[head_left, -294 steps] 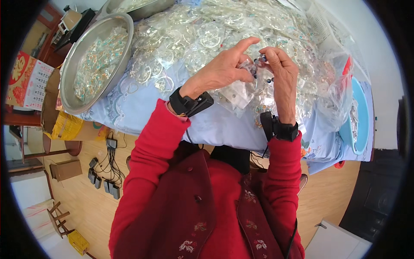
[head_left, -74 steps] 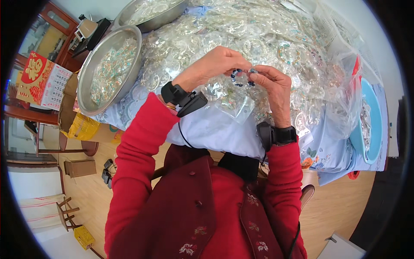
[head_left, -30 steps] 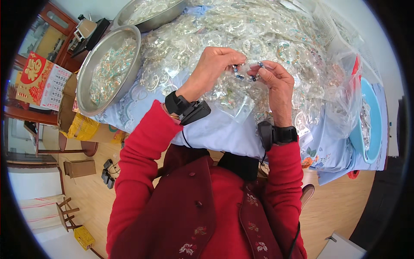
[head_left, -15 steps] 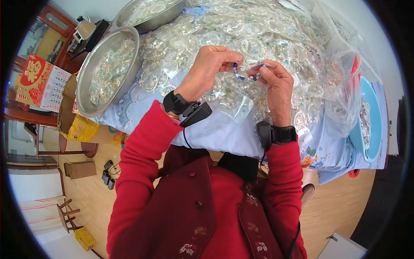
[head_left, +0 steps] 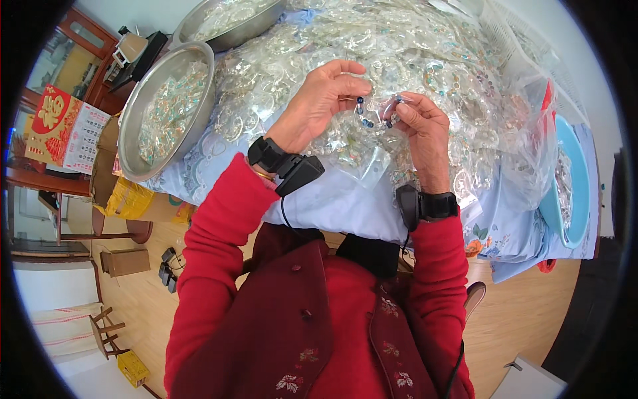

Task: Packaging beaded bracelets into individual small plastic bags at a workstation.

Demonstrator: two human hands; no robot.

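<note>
Your two hands meet above a heaped table of clear packets, a short string of dark blue beads (head_left: 367, 120) stretched between them. Compared with half a second ago, your left hand (head_left: 318, 106) has uncurled a little: its fingers now fan out over the strand rather than bunching tightly, and more of the beads show in the gap between your hands. That suggests the strand is being drawn out and straightened for handling, not set down.

Your left thumb and forefinger pinch narrowly on one end of the strand, the other fingers arched loosely above it. Your right hand (head_left: 423, 130) is closed on the opposite end, fingertips pressed together near a pale blue bead; whether it also grips a clear packet beneath cannot be told.

The strand hangs just above the pile of clear packets (head_left: 372, 53), which covers the pale blue cloth (head_left: 319, 206). A steel basin (head_left: 136, 143) of similar pieces sits at your left, and a blue basin (head_left: 555, 206) at the far right.
</note>
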